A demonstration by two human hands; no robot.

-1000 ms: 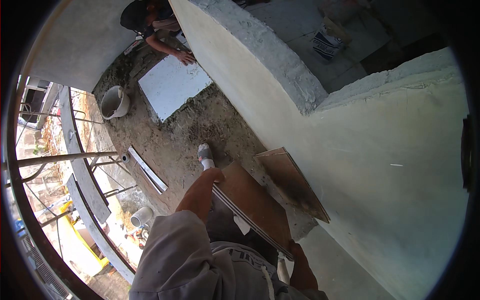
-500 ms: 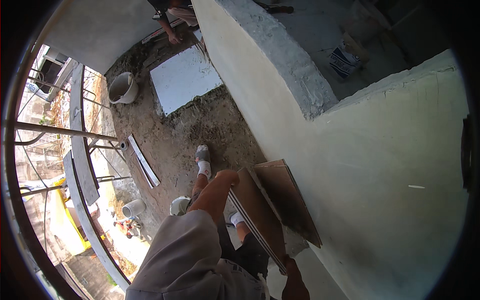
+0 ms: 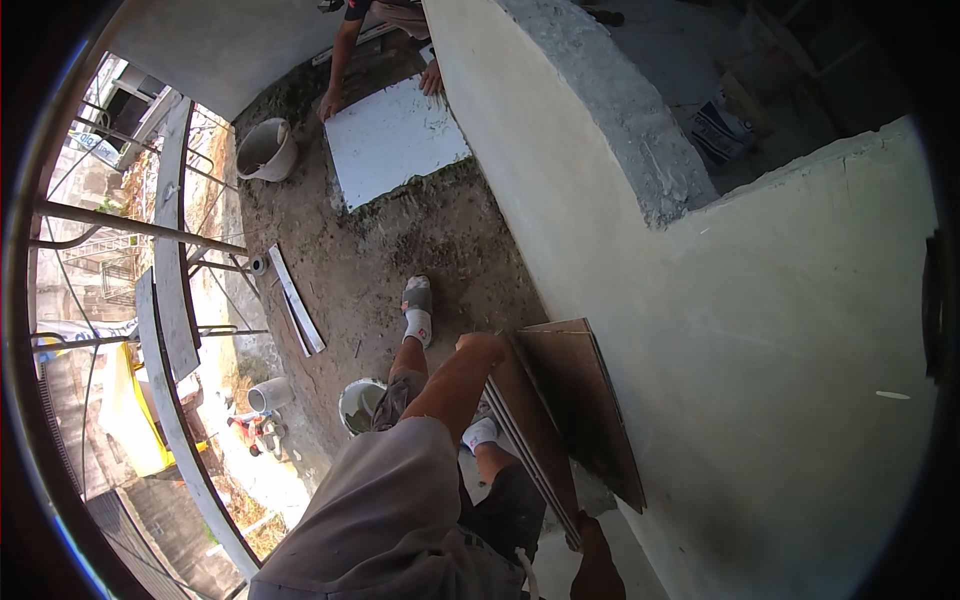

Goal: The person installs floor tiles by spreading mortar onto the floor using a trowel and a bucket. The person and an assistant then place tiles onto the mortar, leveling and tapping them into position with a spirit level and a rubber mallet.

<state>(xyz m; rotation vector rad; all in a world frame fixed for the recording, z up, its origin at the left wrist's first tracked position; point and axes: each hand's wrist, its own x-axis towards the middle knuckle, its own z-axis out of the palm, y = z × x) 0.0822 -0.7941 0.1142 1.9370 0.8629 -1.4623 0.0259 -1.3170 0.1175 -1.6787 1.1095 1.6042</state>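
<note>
A stack of large brown tiles [image 3: 525, 430] is held on edge between my two hands, their pale edges turned up. My left hand [image 3: 478, 348] is closed on the upper end, and my right hand [image 3: 588, 535] grips the lower end, partly in shadow. The held stack is right beside more brown tiles [image 3: 585, 410] leaning on the pale wall [image 3: 740, 370]; whether they touch is unclear. Below my left arm a white bucket [image 3: 358, 405] stands partly hidden behind my leg.
A co-worker's hands [image 3: 330, 105] rest by a white tile [image 3: 395, 140] at the top. A bucket [image 3: 267, 150] and narrow strips [image 3: 298, 300] lie leftward on the rough floor [image 3: 460, 260]. Scaffold planks [image 3: 175, 250] edge a drop at left; a low wall ledge [image 3: 600, 90] borders the right.
The held stack has moved rightward, closer to the leaning tiles. The bucket by my leg has come into view. The co-worker's hands have shifted to the white tile's far corners.
</note>
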